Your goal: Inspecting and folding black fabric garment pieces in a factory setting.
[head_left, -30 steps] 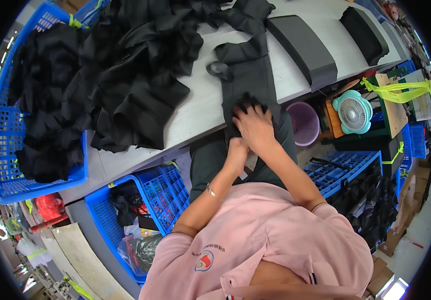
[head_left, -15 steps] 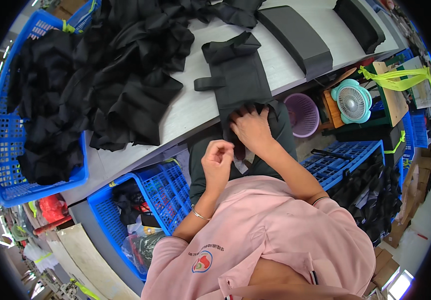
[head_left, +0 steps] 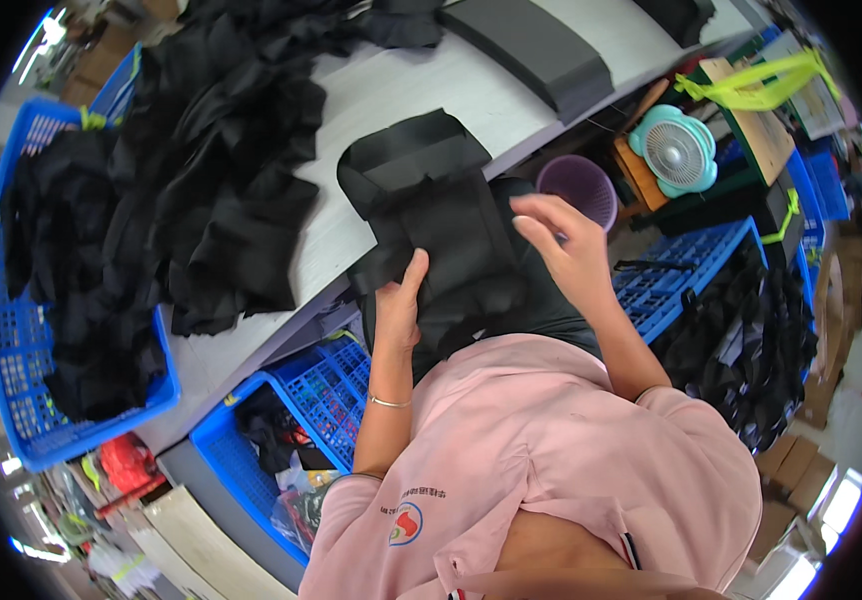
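A black fabric piece (head_left: 456,235) lies across my lap and over the table's near edge, its folded end on the tabletop. My left hand (head_left: 399,305) grips the left edge of this piece, thumb on top and the other fingers hidden beneath. Off the fabric's right side, my right hand (head_left: 573,250) is raised with thumb and bent forefinger apart and nothing visible between them. A heap of black fabric (head_left: 221,190) covers the left part of the table.
On the table (head_left: 351,225) a dark curved panel (head_left: 536,50) lies at the back. Blue crates stand at the left (head_left: 81,430), below the table (head_left: 326,395) and at the right (head_left: 686,270). A purple basket (head_left: 576,185) and a turquoise fan (head_left: 676,150) are right of my lap.
My left hand has moved left and taken hold of the fabric's edge. My right hand has come off the fabric, up and to the right. The fabric lies turned and more spread; the view has shifted.
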### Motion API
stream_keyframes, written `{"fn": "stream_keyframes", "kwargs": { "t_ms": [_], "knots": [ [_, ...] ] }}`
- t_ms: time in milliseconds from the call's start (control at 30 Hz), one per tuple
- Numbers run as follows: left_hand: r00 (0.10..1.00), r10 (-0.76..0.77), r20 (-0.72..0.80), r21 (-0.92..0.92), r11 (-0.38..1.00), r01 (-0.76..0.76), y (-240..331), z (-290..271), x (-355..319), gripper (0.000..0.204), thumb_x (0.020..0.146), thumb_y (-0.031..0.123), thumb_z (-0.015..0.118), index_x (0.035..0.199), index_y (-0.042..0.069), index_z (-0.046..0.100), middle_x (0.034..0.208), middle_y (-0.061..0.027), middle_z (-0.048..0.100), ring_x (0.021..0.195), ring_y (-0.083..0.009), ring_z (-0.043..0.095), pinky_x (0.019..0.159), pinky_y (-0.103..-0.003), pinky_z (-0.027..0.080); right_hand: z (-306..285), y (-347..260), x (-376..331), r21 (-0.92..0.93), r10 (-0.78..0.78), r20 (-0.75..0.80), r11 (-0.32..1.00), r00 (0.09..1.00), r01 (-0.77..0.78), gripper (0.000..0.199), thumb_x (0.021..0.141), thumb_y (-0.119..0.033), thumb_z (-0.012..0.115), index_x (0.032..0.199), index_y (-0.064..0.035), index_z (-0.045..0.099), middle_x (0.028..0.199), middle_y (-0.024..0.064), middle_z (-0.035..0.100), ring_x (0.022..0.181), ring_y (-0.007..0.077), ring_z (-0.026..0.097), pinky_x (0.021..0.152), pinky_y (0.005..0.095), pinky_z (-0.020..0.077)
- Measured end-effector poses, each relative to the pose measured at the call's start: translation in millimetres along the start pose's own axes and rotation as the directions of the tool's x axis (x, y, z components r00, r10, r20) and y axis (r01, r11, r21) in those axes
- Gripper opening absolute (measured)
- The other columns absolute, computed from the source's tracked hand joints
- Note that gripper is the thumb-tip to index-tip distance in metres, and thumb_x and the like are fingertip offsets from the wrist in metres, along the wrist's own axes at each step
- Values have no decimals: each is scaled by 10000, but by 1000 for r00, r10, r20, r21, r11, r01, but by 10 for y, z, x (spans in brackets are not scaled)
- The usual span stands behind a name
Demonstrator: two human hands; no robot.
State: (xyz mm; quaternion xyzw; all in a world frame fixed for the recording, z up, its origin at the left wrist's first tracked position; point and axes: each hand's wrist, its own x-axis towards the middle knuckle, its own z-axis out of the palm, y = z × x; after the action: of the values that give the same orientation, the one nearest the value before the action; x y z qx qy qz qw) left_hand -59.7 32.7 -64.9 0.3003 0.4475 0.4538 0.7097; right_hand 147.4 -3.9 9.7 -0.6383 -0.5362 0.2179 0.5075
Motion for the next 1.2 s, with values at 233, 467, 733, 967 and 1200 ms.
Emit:
{"fn": "stream_keyframes", "kwargs": {
  "t_ms": [233, 467, 733, 967, 1200],
  "knots": [
    [979, -185, 90, -237, 950, 201, -314, -204, 27, 592, 897, 298, 722, 1361, 7, 499, 1329, -96, 568, 1189, -222, 566, 1039, -366, 448, -61, 243, 23, 466, 405, 485, 630, 775, -621, 264, 862, -256, 720, 691, -78, 627, 664, -93, 503, 617, 17, 421, 543, 232, 335],
    [974, -142, 177, -228, 957, 181, -275, -245, 155, 493, 929, 279, 647, 1326, 6, 544, 1331, -120, 582, 1215, -259, 554, 1091, -410, 396, 173, 497, -124, 577, 377, 601, 405, 705, -709, 191, 823, -126, 760, 941, 2, 679, 879, 45, 684, 804, 132, 628, 722, 291, 516],
    [959, -95, 266, -99, 987, 125, -176, 114, 230, 441, 972, 291, 606, 1322, 30, 544, 1326, -106, 581, 1229, -258, 539, 1099, -410, 382, 133, 334, -283, 418, 162, 58, 892, 985, -171, 306, 903, -197, 660, 1130, -1, 600, 933, 151, 672, 889, 173, 631, 816, 337, 494],
    [888, -142, 437, -183, 953, 242, -234, 345, 146, 422, 993, 261, 575, 1329, 10, 535, 1351, -116, 566, 1221, -260, 544, 1072, -431, 412, -329, 606, -293, -27, 141, -102, 989, 985, -144, 303, 869, -158, 650, 1147, -45, 606, 922, 216, 672, 873, 428, 630, 741, 444, 516],
    [827, -127, 547, 118, 990, 74, -384, 746, 27, 613, 1002, 359, 542, 1478, 23, 352, 1434, -132, 488, 1247, -255, 539, 986, -348, 483, -1086, 779, -558, 218, 342, -414, 937, 844, -273, 238, 867, -131, 639, 1042, 27, 608, 833, 142, 617, 830, 151, 599, 770, 320, 477]
  ]
}}
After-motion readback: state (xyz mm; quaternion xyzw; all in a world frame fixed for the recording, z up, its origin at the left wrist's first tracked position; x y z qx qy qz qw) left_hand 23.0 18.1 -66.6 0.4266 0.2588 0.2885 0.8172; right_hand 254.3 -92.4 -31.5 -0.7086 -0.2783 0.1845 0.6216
